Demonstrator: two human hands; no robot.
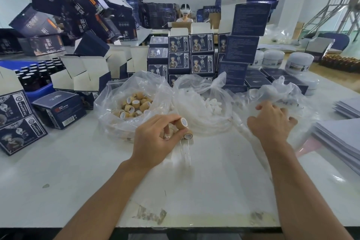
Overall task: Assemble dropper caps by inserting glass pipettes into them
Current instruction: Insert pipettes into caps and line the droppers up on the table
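We record the left hand [155,138] with a narrow grip: its fingers curl round a few tan dropper caps [182,123], one raised with its white-lined opening facing up and right, another lower at the fingertips. Two clear glass pipettes [186,152] hang from the lower caps and point toward the near edge of the counter [78,181]; they are faint against the white surface, so we cannot tell whether their tips touch it.

The right hand [272,121] lies palm down on a crumpled clear plastic bag [288,91] at right, fingers bent into the film. We cannot tell whether this grip holds anything beneath.

Just beyond the left hand, an open clear bag [116,91] holds a loose heap of tan caps [134,105]. Between the two hands and slightly farther, a second clear bag [196,87] holds small white rubber bulbs [211,104].

Farther out, stacked dark blue printed cartons [189,52] stand behind the bags. At far left, open white-flapped boxes [83,72] sit beside a blue tray of dark bottles [33,76]. White jars [300,61] stand at far right, and stacks of pale sheets [339,138] lie at the right edge of the counter. Another person [184,14] sits at the far side, partly hidden by boxes.
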